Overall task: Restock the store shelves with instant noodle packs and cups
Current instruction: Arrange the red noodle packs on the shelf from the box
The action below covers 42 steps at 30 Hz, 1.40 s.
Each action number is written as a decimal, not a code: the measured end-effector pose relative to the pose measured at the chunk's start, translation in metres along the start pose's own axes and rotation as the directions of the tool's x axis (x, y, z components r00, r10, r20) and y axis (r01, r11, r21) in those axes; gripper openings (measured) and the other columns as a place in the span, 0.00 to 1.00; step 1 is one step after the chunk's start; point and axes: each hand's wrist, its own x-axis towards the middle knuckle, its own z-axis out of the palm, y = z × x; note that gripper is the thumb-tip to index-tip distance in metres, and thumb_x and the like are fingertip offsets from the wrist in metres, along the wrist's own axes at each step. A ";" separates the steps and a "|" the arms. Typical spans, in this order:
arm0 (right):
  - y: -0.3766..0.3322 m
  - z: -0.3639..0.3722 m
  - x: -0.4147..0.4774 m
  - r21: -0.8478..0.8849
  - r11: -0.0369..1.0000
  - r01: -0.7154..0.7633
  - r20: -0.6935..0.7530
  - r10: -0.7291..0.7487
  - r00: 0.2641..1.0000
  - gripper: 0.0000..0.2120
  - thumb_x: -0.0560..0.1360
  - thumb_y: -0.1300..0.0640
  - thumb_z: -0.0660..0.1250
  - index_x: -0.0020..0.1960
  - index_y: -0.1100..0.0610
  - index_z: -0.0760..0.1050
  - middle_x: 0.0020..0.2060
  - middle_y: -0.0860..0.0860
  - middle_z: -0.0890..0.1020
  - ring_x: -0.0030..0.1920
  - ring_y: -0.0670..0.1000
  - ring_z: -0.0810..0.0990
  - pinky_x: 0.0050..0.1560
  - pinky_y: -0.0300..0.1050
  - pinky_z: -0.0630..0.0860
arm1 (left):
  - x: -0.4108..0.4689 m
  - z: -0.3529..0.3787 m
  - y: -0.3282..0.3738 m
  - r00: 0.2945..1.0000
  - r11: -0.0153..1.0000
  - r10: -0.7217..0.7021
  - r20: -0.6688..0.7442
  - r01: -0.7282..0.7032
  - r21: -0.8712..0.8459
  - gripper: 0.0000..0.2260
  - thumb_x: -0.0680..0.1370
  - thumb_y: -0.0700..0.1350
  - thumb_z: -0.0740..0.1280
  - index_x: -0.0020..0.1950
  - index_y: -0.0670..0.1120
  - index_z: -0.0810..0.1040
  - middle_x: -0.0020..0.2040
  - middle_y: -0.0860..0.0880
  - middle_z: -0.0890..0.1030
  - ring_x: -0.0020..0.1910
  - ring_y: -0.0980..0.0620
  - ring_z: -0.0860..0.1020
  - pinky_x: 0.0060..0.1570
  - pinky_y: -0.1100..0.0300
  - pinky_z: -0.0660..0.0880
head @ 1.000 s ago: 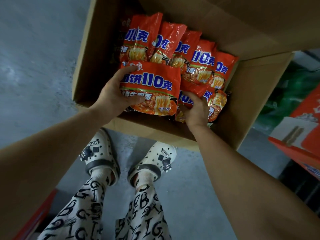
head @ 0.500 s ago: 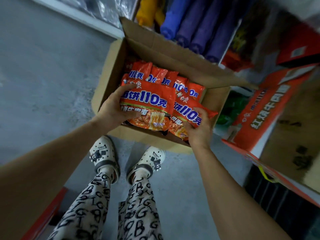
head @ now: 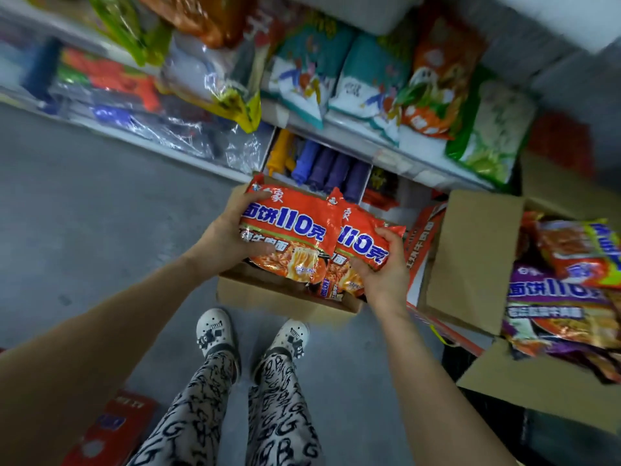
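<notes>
Several packs [head: 292, 230] gripped between left hand [head: 221, 240] and right hand [head: 383, 274]; those beneath the fingers [head: 386, 234] could slip into box [head: 279, 297].

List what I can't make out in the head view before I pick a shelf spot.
- Cardboard box contents: covered by the orange noodle packs that the left hand and right hand grip.
- Number of packs held: the front packs hide any behind them.
- Shelf bags: labels are motion-blurred.
- Purple noodle packs: the pile is cut off by the right edge.
</notes>
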 end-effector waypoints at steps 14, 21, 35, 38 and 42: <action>-0.191 -0.151 -0.068 0.186 0.953 0.240 -0.119 -0.221 0.968 0.28 0.69 0.62 0.78 0.61 0.41 0.71 0.55 0.44 0.80 0.49 0.44 0.83 0.41 0.39 0.82 | -0.073 -0.028 0.241 0.928 0.924 0.360 0.098 -0.369 0.104 0.36 0.69 0.40 0.78 0.70 0.60 0.66 0.63 0.54 0.72 0.55 0.55 0.80 0.46 0.59 0.81; -0.261 -0.218 -0.093 0.193 0.910 0.367 -0.209 -0.328 0.921 0.28 0.69 0.62 0.78 0.62 0.44 0.72 0.55 0.44 0.79 0.49 0.45 0.83 0.43 0.43 0.83 | -0.097 -0.035 0.344 0.850 0.842 0.510 0.130 -0.525 0.123 0.36 0.69 0.40 0.79 0.70 0.61 0.67 0.61 0.56 0.74 0.52 0.57 0.81 0.47 0.60 0.81; -0.354 -0.310 -0.126 0.168 0.794 0.584 -0.349 -0.506 0.789 0.28 0.69 0.62 0.78 0.61 0.42 0.72 0.57 0.48 0.79 0.50 0.45 0.84 0.41 0.40 0.82 | -0.140 -0.042 0.485 0.663 0.643 0.738 0.126 -0.747 0.171 0.35 0.69 0.39 0.78 0.69 0.61 0.68 0.60 0.57 0.74 0.49 0.62 0.80 0.41 0.65 0.79; -0.375 -0.331 -0.126 0.160 0.766 0.623 -0.368 -0.539 0.757 0.27 0.68 0.62 0.78 0.59 0.39 0.73 0.56 0.47 0.80 0.49 0.45 0.84 0.43 0.44 0.83 | -0.150 -0.041 0.515 0.636 0.614 0.763 0.112 -0.768 0.182 0.35 0.69 0.39 0.78 0.69 0.61 0.68 0.60 0.59 0.73 0.49 0.65 0.79 0.40 0.68 0.78; -0.401 -0.359 -0.119 0.165 0.728 0.666 -0.368 -0.581 0.726 0.28 0.68 0.62 0.78 0.57 0.37 0.73 0.56 0.46 0.80 0.49 0.45 0.84 0.44 0.45 0.83 | -0.156 -0.035 0.549 0.592 0.575 0.801 0.087 -0.802 0.163 0.35 0.69 0.39 0.78 0.69 0.61 0.67 0.61 0.57 0.72 0.50 0.65 0.79 0.41 0.68 0.78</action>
